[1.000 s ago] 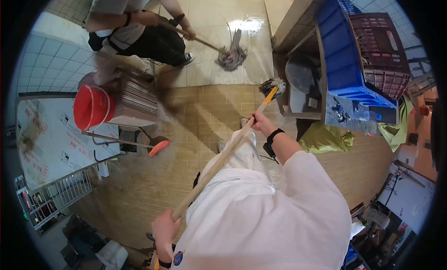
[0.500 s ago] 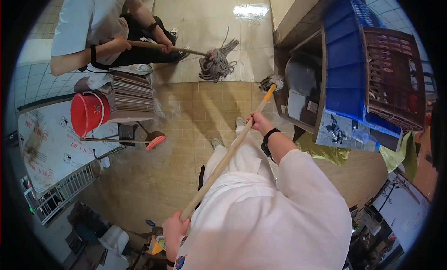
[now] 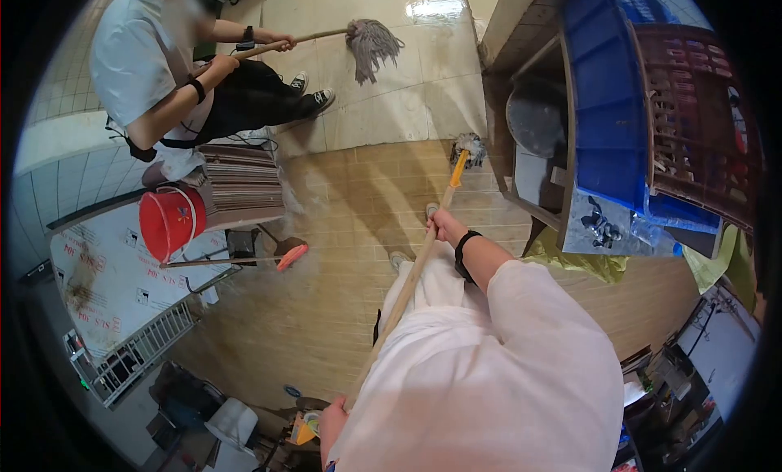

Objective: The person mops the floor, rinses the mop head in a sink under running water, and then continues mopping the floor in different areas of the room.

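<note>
A long wooden mop handle (image 3: 405,285) runs diagonally across my body. My right hand (image 3: 442,225) is wrapped round it in front of my legs, and a dark band circles that wrist. Lower left, my left hand (image 3: 333,421) is closed round the handle's near end, partly cut off by my shirt. At the far end, past an orange-yellow socket (image 3: 459,169), the grey mop head (image 3: 467,149) rests on the floor where tan tiles meet paler ones, beside the shelf on the right.
At upper left a co-worker (image 3: 142,61) grips another mop, its grey strands (image 3: 374,50) over the pale tiles. A red bucket (image 3: 167,225) and a pink-orange brush (image 3: 292,257) are at left. Blue crates (image 3: 604,97) and a brown crate (image 3: 700,118) stand right.
My mop head has shifted slightly left, and my hands have moved with the handle. The co-worker's mop has moved away and is farther up the pale floor. The view has shifted a little.
</note>
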Action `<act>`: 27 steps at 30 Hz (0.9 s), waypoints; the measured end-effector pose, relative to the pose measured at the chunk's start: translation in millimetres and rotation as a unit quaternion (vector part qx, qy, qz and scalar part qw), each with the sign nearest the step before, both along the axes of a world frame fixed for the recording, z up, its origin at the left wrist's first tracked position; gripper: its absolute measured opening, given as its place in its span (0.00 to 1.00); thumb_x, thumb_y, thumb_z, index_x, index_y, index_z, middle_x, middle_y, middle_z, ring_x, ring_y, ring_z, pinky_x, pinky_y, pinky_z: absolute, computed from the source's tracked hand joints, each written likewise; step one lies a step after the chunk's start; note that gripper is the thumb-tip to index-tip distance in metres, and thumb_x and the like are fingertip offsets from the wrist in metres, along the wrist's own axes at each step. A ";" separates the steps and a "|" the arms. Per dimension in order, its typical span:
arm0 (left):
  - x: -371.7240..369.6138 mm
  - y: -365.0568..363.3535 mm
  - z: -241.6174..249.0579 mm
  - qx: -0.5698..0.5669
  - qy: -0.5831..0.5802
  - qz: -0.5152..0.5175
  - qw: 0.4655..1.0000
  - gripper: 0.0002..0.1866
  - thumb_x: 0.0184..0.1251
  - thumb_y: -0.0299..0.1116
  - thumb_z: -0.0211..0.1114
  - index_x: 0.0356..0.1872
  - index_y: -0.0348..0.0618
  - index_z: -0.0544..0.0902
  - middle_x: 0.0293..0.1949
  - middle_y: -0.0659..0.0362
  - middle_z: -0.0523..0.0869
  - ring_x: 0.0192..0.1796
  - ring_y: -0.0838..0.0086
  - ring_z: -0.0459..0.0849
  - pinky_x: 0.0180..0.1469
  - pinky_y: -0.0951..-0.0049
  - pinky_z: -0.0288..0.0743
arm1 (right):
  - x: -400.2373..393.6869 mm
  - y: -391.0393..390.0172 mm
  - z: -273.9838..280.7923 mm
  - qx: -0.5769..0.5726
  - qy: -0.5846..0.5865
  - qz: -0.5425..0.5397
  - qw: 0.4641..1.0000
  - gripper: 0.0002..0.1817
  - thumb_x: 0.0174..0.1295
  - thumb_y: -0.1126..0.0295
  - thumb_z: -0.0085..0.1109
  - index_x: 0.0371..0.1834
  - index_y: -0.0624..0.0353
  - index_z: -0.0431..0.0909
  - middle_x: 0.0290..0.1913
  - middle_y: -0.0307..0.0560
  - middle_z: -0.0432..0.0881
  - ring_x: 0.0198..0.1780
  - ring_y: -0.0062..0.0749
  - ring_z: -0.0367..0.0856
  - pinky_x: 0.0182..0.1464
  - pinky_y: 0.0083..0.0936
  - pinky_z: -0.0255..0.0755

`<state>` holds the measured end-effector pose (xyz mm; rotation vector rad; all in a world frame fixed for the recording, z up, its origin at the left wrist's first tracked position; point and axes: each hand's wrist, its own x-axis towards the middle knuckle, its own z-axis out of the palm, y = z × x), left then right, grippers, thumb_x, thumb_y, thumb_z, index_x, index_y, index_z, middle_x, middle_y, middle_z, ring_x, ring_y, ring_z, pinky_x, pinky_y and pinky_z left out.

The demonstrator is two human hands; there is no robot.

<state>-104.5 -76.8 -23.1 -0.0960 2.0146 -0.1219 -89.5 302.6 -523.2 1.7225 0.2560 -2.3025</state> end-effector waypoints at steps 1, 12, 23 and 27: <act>17.2 -51.2 -28.2 0.037 0.002 0.056 0.998 0.23 0.51 0.50 0.65 0.43 0.45 0.79 0.30 0.41 0.82 0.39 0.45 0.80 0.39 0.55 0.72 | -5.2 -0.3 3.2 0.016 -0.006 0.018 1.000 0.06 0.62 0.70 0.42 0.28 0.56 0.63 0.18 0.42 0.68 0.19 0.33 0.67 0.26 0.35 0.70; 9.7 -3.4 -61.1 0.104 -0.020 0.037 0.994 0.25 0.52 0.49 0.63 0.48 0.44 0.75 0.38 0.39 0.81 0.45 0.44 0.80 0.42 0.58 0.72 | -47.7 30.4 54.7 0.058 0.048 0.047 0.996 0.07 0.63 0.73 0.41 0.37 0.64 0.70 0.29 0.48 0.79 0.31 0.33 0.80 0.33 0.27 0.79; -34.4 19.5 -212.6 0.216 -0.017 -0.055 0.975 0.31 0.62 0.43 0.59 0.61 0.34 0.65 0.48 0.34 0.78 0.52 0.43 0.76 0.54 0.56 0.71 | 112.7 74.1 122.8 0.067 0.042 -0.113 0.990 0.14 0.65 0.66 0.49 0.44 0.69 0.71 0.42 0.49 0.80 0.37 0.33 0.82 0.52 0.30 0.77; -33.7 53.2 -183.2 0.163 -0.044 -0.047 0.984 0.31 0.62 0.43 0.58 0.61 0.32 0.65 0.49 0.33 0.77 0.54 0.44 0.76 0.54 0.57 0.71 | 233.1 45.4 131.1 0.076 -0.007 -0.159 0.984 0.11 0.66 0.67 0.48 0.42 0.66 0.70 0.41 0.51 0.78 0.36 0.34 0.80 0.46 0.29 0.77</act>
